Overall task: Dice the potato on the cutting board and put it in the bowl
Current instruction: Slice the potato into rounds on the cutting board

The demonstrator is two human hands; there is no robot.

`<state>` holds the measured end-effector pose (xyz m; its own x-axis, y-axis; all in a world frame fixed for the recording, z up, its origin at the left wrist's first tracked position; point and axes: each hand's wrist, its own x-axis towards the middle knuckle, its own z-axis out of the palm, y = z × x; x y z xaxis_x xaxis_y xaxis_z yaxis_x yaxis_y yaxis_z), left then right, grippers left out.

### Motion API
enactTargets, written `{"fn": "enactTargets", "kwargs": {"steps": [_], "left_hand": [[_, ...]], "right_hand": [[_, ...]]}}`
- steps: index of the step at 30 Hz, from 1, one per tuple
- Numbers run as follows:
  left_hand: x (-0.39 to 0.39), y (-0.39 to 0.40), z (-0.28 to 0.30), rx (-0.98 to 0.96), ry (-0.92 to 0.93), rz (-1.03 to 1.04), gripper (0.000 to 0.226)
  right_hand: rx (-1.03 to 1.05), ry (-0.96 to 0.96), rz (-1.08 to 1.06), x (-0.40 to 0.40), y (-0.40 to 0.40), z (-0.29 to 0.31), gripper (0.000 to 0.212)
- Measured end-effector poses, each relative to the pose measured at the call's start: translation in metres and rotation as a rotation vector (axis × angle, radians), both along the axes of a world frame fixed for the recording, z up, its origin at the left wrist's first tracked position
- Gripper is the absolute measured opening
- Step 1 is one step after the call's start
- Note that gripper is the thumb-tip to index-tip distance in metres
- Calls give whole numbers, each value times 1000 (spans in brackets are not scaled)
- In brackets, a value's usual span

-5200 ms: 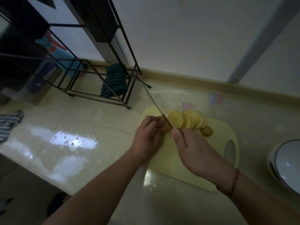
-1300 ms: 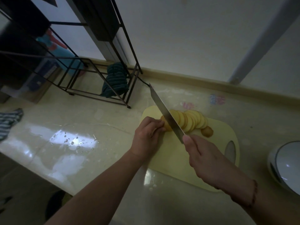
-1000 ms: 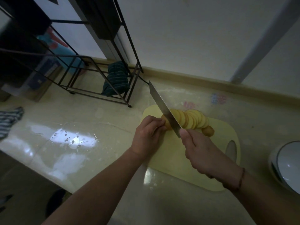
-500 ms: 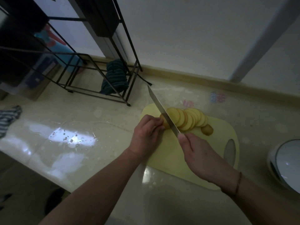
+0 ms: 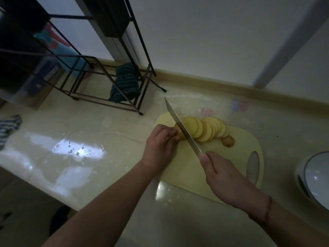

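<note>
Left hand [image 5: 159, 143] pinches the last stub of potato [image 5: 179, 132] on the board [image 5: 181, 166], right hand [image 5: 220, 173] wraps the knife [image 5: 183, 129] handle w/ blade set between stub & the fanned slices [image 5: 208, 129]; bowl [image 5: 313, 177] sits well apart at desk's right edge. Risk, imo: stub is so short the fingertips sit just beside the blade, so a slip or rolling stub could nick them. Vs 0.5 s ago little differs: blade stays at the same cut, maybe a bit lower.
</note>
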<state>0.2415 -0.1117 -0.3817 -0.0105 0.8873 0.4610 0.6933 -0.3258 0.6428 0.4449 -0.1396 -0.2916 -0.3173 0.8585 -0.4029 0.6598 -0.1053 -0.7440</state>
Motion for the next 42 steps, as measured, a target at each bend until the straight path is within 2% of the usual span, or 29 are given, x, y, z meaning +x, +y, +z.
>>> {"fn": "enactTargets", "kwargs": {"steps": [5, 11, 22, 24, 28, 33, 42], "left_hand": [[-2, 0, 0, -17, -6, -2, 11], [-2, -1, -2, -2, -26, -3, 10], [-1, 1, -2, -20, -18, -11, 14], [-2, 2, -2, -26, -4, -28, 13], [-4, 2, -2, -38, -3, -51, 13], [4, 2, 0, -98, 0, -42, 17], [21, 9, -5, -174, 33, -44, 28]], "right_hand": [[11, 1, 17, -12, 12, -8, 43], [-36, 19, -15, 10, -18, -3, 51], [-22, 5, -32, -7, 5, -18, 41], [-94, 37, -58, 0, 9, -19, 43], [-388, 264, -218, 15, 20, -22, 46], [-638, 435, -281, 28, 31, -26, 50], [-685, 530, -312, 53, 31, -11, 52]]}}
